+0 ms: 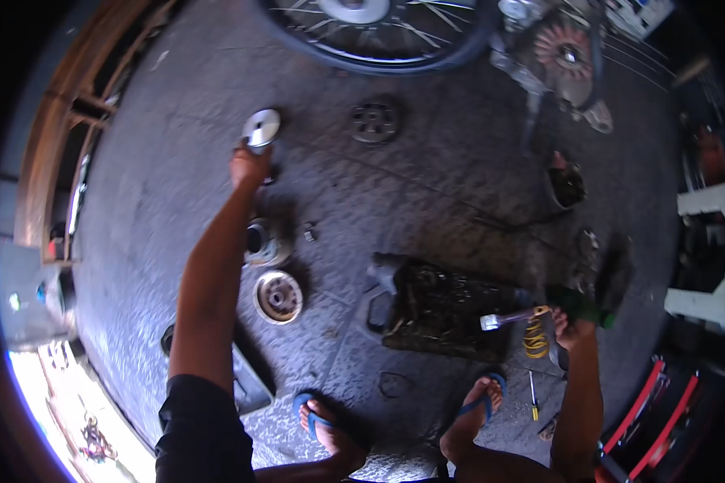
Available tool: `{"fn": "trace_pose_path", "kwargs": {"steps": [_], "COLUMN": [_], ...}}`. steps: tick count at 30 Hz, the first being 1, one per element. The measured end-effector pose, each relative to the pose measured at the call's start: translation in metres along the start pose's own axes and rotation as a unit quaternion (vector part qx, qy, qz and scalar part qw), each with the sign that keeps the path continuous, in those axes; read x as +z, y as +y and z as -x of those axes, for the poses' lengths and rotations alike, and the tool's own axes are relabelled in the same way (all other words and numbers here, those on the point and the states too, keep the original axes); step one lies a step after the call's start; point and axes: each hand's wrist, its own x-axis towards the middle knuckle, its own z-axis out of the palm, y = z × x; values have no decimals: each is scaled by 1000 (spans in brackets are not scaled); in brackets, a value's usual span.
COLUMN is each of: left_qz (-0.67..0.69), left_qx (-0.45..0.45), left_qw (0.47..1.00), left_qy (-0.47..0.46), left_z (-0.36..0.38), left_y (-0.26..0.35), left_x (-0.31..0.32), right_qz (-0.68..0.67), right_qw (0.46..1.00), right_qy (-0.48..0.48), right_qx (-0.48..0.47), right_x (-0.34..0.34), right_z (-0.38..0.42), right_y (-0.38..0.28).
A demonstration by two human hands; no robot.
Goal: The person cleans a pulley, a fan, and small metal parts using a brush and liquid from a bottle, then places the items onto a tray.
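Note:
At the upper left, my left hand (250, 165) is closed on the lower edge of a shiny metal disc (262, 127). On the right, my right hand (573, 328) has its fingers closed round the handle end of a brush (507, 318) whose pale bristles point left. A yellow coil spring (536, 340) is just left of the right hand, and a dark green object (604, 317) lies behind that hand. Between the hands sits a dark, dirty tray (451, 310) with a handle at its left. A round rimmed metal part (278, 297) lies beside my left forearm.
A wheel (379, 60) and an engine part (568, 56) are at the top. A dark slotted disc (374, 121), a small container (566, 187) and a cylindrical part (266, 241) rest on the floor. Near my feet are a screwdriver (534, 396) and a red-edged case (651, 419).

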Motion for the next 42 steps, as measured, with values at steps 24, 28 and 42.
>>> {"fn": "trace_pose_path", "kwargs": {"steps": [24, 28, 42], "left_qz": [351, 660, 783], "left_qx": [55, 145, -171], "left_qw": [934, 711, 327], "left_qy": [-39, -194, -500], "left_z": [67, 215, 409], "left_y": [98, 133, 136], "left_x": [-29, -75, -56], "right_qz": [450, 555, 736], "right_qw": [811, 711, 515], "right_qy": [229, 252, 45], "right_qx": [-294, -351, -438], "right_x": [114, 132, 128], "right_z": [65, 33, 25], "right_y": [141, 132, 211]}}
